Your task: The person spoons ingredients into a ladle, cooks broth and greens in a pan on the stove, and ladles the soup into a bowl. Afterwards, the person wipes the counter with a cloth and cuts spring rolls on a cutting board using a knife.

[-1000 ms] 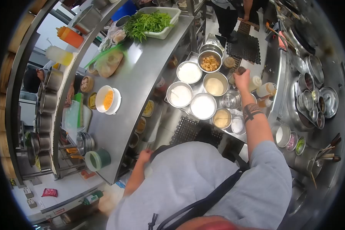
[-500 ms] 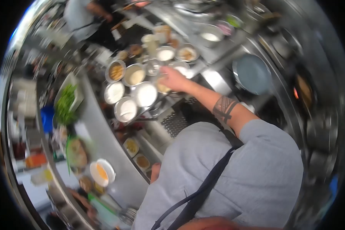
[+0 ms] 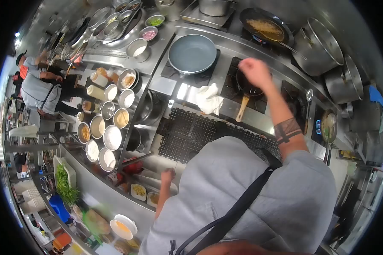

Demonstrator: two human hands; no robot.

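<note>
My right hand (image 3: 255,73) hangs over a small dark frying pan (image 3: 241,85) with a wooden handle, which sits on a burner. Its fingers are curled together, and what they hold, if anything, is hidden. My left hand (image 3: 167,175) is low on the left, closed, beside white tubs of yellow food (image 3: 138,192) below the counter. Whatever it may grip is too small to make out. A white cloth (image 3: 209,100) lies crumpled left of the small pan. Beyond the cloth, a large grey-blue pan (image 3: 192,54) rests on the stove.
Several metal containers (image 3: 112,137) of white powder and other ingredients cluster at left. A black pan (image 3: 266,29) with food in brown liquid stands over a flame at the back. Large pots (image 3: 318,46) stand at back right, near a pan (image 3: 329,125) by a blue flame. Another person (image 3: 40,89) works far left.
My right hand has moved from the ingredient containers across to above the small frying pan. The view has turned right towards the stove, and more of my left hand shows.
</note>
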